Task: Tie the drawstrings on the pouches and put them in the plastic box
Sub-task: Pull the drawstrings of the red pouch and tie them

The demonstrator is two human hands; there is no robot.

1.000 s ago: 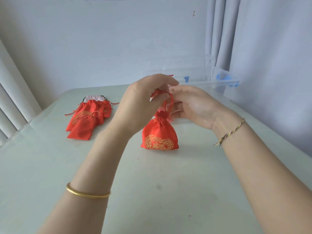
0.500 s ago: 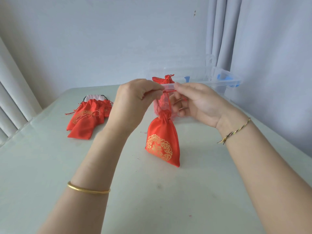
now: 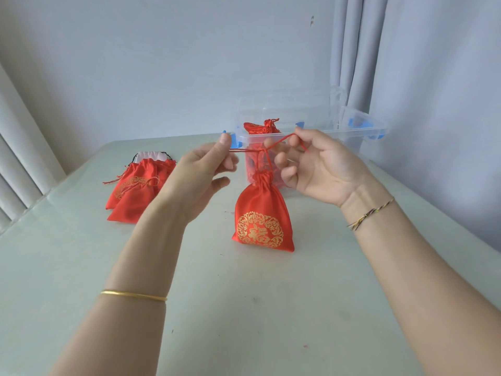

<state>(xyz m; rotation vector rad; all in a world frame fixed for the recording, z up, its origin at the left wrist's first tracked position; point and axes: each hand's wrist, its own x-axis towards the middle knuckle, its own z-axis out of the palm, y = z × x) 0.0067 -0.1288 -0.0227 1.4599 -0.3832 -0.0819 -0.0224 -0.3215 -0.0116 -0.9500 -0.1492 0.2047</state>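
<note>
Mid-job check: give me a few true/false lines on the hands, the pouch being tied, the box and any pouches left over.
1. The left hand and the right hand each pinch the drawstring, stretched between them. True.
2. The pouch under that string is upright, neck gathered, in front of the plastic box. True.
3. The box is empty. False: a stored pouch lies inside it.
4. Every pouch is already in the box. False: a heap of pouches lies on the table, left of the box.
</note>
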